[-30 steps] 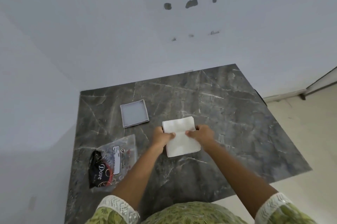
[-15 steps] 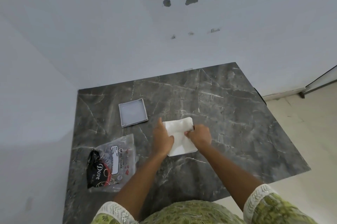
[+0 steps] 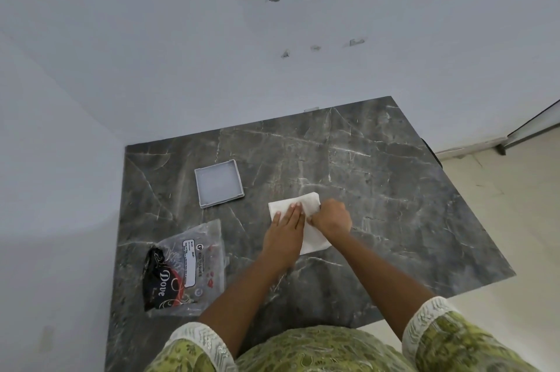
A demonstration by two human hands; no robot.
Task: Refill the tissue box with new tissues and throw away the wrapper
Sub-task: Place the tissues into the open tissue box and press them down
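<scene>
A white stack of tissues (image 3: pixel 313 242) lies on the dark marble table (image 3: pixel 385 190), near its middle. My left hand (image 3: pixel 286 232) rests flat on top of the stack, fingers straight and pointing away from me. My right hand (image 3: pixel 331 217) is curled around the stack's right edge, and its fingertips are hidden. A shallow grey square tray or lid (image 3: pixel 218 183) sits open side up, behind and to the left of the stack. A crumpled clear plastic wrapper (image 3: pixel 194 265) with a black printed end lies flat at the front left.
The table stands in a corner, with white walls behind and to the left. Its right and front edges drop to a pale tiled floor (image 3: pixel 500 250). My green patterned clothing fills the bottom of the view.
My left hand has gone from gripping the stack's left edge to lying flat on top of it. The right hand has stayed at the right edge, and the stack has turned slightly.
</scene>
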